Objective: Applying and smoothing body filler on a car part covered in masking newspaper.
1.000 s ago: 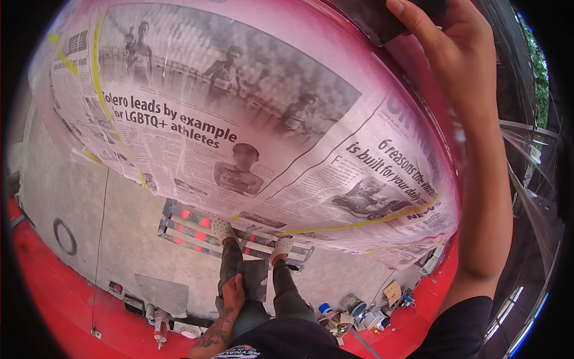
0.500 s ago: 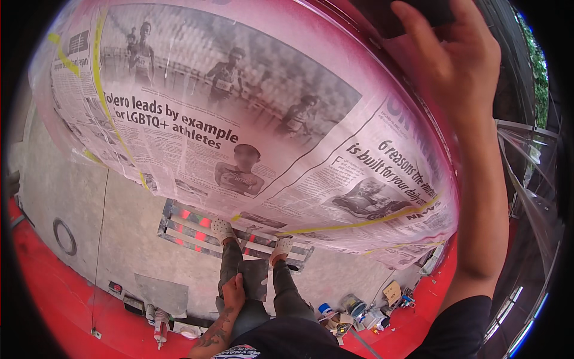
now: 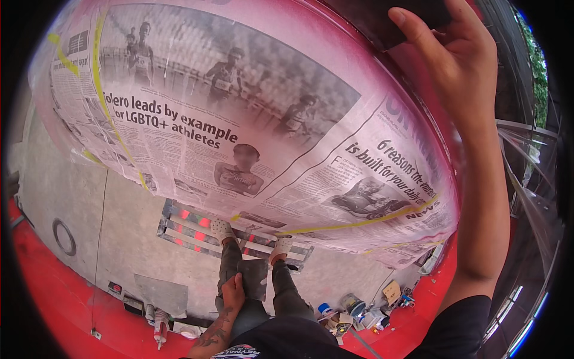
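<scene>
A large curved red-painted body (image 3: 299,12), mostly masked with newspaper (image 3: 173,149), fills the upper view. At the upper right my right hand (image 3: 457,57) reaches up over a dark flat sheet (image 3: 382,24) at the unmasked red edge. Its thumb stands out to the left and its fingertips run out of the picture, so the hold is partly hidden. Low in the middle, by my thigh, my left hand (image 3: 233,290) is closed on the edge of a dark grey square sheet (image 3: 254,278), thumb on top.
My feet stand on a slatted platform (image 3: 191,227) under the masked body. Cans and small supplies (image 3: 354,305) lie at the lower right, a spray gun (image 3: 160,329) at the lower left. A black ring (image 3: 64,236) rests on the concrete floor (image 3: 131,239). Clear plastic sheeting (image 3: 529,173) hangs right.
My right hand has shifted slightly, with the dark sheet beneath it moving left and showing more. The left hand and its sheet stay put.
</scene>
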The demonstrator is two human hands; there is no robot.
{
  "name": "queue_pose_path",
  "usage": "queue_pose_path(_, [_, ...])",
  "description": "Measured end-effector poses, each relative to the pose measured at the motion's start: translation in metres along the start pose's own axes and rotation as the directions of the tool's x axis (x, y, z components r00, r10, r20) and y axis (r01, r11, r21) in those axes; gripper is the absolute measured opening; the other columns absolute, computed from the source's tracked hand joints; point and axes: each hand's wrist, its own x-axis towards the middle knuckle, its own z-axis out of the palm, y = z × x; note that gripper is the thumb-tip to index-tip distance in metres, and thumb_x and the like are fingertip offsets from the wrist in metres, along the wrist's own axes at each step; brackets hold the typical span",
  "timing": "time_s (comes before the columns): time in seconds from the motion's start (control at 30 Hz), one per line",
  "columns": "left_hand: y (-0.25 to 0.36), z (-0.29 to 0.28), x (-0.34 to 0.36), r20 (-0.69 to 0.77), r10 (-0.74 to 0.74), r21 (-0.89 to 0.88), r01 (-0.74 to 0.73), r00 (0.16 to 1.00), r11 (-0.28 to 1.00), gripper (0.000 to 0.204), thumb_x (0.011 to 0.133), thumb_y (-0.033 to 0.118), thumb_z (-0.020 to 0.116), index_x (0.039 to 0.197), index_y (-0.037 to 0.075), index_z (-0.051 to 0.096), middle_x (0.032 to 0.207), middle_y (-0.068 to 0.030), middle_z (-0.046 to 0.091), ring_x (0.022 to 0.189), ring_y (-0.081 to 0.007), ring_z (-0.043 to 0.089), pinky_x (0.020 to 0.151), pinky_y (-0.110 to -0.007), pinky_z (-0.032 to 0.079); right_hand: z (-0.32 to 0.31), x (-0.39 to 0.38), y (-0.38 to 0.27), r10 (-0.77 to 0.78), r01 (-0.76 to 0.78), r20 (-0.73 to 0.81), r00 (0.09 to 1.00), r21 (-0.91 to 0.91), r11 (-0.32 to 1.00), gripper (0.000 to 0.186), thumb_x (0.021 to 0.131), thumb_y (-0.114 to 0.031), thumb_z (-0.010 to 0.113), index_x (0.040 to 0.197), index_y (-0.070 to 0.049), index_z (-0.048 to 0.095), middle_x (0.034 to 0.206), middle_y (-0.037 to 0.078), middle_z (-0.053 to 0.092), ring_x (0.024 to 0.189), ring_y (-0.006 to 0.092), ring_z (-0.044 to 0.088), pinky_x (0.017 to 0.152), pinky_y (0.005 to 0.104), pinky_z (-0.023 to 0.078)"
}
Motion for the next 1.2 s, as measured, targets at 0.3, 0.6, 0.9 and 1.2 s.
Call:
queue_pose_path(0.3, [-0.012,0.002,0.000,-0.009,-0.009,-0.009,0.009,1.000,1.000,0.049,0.101,0.034,0.046,0.076,-0.006,0.057,0.060,-0.0245,0.052,0.054,-0.0347,0.057,0.054,-0.046,0.038,-0.003,0.005,-0.028,0.126,-0.104,0.096,0.987,-0.205,0.973,0.024,0.080,0.000,0.069,0.103,0.004,0.063,0.082,0.010,0.067,0.068,0.0124,0.062,0.057,0.0269,0.047])
queue_pose_path(0.6, [0.002,-0.001,-0.001,-0.006,-0.014,-0.022,0.013,1.000,1.000,0.048,0.102,0.034,0.046,0.078,-0.006,0.060,0.058,-0.0225,0.055,0.053,-0.0331,0.061,0.052,-0.044,0.043,0.001,-0.006,0.012,-0.245,0.270,0.111,0.963,-0.396,0.878,0.023,0.074,-0.008,0.077,0.088,-0.004,0.058,0.067,0.011,0.061,0.055,0.0243,0.063,0.049,0.0329,0.048])
queue_pose_path(0.9, [0.008,-0.007,-0.004,0.005,-0.010,0.011,0.010,1.000,1.000,0.048,0.102,0.034,0.045,0.079,-0.006,0.060,0.058,-0.0222,0.055,0.054,-0.0330,0.062,0.051,-0.044,0.043,0.003,-0.001,-0.009,-0.351,0.320,0.026,0.936,-0.477,0.818,0.023,0.074,-0.001,0.074,0.092,-0.003,0.059,0.071,0.013,0.062,0.061,0.0254,0.065,0.055,0.0310,0.050])
queue_pose_path(1.2, [-0.003,-0.005,-0.002,0.005,-0.018,-0.027,0.018,1.000,0.999,0.044,0.101,0.032,0.046,0.085,-0.006,0.062,0.062,-0.0233,0.052,0.055,-0.0225,0.050,0.057,-0.041,0.040,-0.008,-0.020,0.018,0.115,-0.104,-0.055,0.992,0.176,0.979,0.029,0.088,-0.004,0.070,0.115,0.002,0.061,0.087,0.002,0.066,0.084,0.0027,0.059,0.074,0.0163,0.045])
